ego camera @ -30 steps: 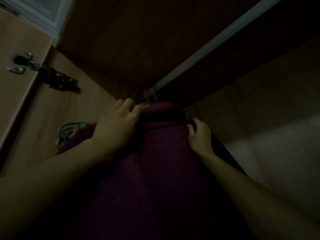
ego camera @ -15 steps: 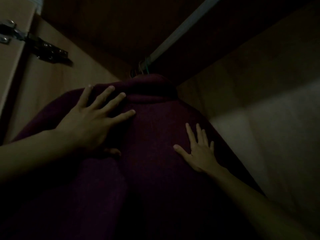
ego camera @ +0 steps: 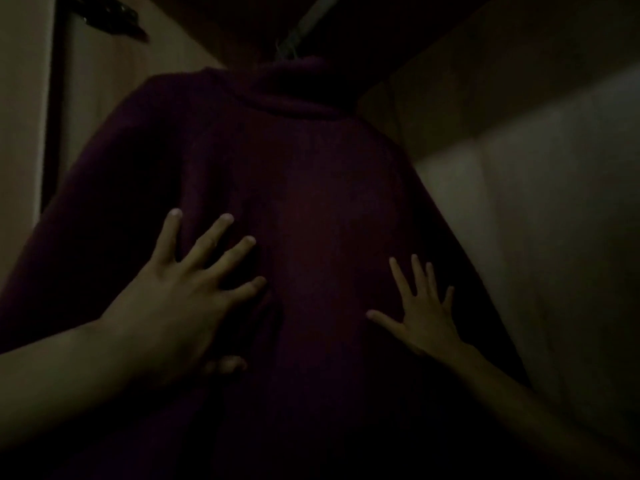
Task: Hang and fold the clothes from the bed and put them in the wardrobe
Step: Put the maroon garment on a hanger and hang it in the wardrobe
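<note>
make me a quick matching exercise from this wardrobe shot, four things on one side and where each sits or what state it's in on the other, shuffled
Column A
1. left hand
2. right hand
3. maroon sweater
4. rail

Column B
a. pale bar running across the top of the wardrobe
b. hanging, rolled collar uppermost
c. fingers spread flat on the sweater's right part
d. fingers spread flat on the sweater's left part, thumb tucked low

Pairs: 1-d, 2-c, 3-b, 4-a
</note>
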Demonstrator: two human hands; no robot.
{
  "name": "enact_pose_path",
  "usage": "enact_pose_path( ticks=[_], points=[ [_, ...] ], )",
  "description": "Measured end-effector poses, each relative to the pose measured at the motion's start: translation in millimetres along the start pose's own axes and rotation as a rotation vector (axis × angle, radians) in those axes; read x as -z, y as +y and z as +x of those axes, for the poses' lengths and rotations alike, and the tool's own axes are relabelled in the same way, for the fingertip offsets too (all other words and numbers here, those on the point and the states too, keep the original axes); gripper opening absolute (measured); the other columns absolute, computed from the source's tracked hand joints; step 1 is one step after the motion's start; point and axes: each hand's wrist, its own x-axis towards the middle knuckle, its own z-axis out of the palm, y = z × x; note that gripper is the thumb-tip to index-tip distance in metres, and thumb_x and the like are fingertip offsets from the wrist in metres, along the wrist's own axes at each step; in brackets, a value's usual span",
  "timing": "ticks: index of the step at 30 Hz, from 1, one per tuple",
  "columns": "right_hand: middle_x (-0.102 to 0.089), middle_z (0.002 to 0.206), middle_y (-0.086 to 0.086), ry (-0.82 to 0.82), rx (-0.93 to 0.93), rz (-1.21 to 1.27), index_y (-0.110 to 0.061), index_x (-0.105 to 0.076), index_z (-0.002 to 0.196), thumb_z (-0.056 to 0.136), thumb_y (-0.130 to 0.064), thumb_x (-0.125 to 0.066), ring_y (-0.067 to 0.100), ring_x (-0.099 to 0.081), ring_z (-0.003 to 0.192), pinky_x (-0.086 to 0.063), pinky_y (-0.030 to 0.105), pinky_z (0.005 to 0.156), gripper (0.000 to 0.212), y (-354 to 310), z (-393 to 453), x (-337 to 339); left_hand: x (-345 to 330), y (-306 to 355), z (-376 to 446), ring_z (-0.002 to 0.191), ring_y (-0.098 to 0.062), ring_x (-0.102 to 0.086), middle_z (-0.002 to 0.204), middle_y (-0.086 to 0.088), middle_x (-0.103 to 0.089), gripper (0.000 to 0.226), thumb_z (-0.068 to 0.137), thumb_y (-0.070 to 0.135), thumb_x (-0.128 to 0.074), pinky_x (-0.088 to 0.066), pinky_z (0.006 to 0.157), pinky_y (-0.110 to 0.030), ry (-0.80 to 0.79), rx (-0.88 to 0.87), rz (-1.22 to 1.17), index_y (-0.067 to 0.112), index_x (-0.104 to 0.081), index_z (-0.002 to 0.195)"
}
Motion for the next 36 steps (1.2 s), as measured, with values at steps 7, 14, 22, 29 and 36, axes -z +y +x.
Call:
enact_pose_path(
  ticks=[7,14,22,29,36],
  points=[
    [0.04,0.153,0.0,-0.064,0.004,0.018,-0.04,0.025,0.148,0.075,-0.088,-0.026,0.027,0.023,0.147,0.009,0.053,0.118,0.101,7,-24,-22,-7,-12,-9,0.147,-0.042,-0.017,0.158,-0.013,-0.031,0.095,0.066,0.088,-0.032,-0.011,0.107,-0.076,-0.168,0.015,0.034,0.036,-0.045,0.144],
    [0.026,0.154,-0.005,0.049,0.003,0.146,-0.034,0.007,0.154,0.1,-0.054,-0.025,0.028,0.022,0.147,0.013,0.052,0.118,0.066,-48,-74,15,6,24,-17,0.136,-0.04,0.04,0.155,-0.012,0.037,0.07,0.097,0.052,-0.022,0.024,0.102,-0.072,-0.302,0.058,0.149,0.038,0.032,0.14],
    [0.027,0.16,-0.005,0.071,0.357,0.242,-0.041,0.013,0.152,0.099,-0.057,-0.025,0.012,0.033,0.143,0.017,0.042,0.117,0.067,-113,-101,41,13,29,-34,0.148,-0.038,0.012,0.162,-0.011,0.007,0.078,0.089,0.044,-0.051,0.013,0.109,-0.071,-0.206,0.014,0.05,0.04,-0.003,0.152],
    [0.034,0.156,-0.007,-0.261,0.296,0.028,-0.04,0.018,0.151,0.097,-0.063,-0.031,0.014,0.031,0.143,0.004,0.05,0.121,0.076,-88,-121,-1,17,23,-55,0.146,-0.029,0.017,0.162,-0.004,0.009,0.062,0.093,0.054,-0.015,0.011,0.114,-0.064,-0.185,0.054,-0.043,0.04,0.002,0.152],
    [0.021,0.161,-0.004,-0.376,0.135,0.163,-0.041,0.012,0.152,0.095,-0.061,-0.041,0.017,0.015,0.148,-0.007,0.047,0.122,0.08,-103,-147,25,31,30,-57,0.15,-0.03,0.015,0.165,-0.006,0.007,0.066,0.098,0.06,-0.022,0.008,0.115,-0.064,-0.237,0.019,-0.108,0.032,-0.005,0.155]
  ],
)
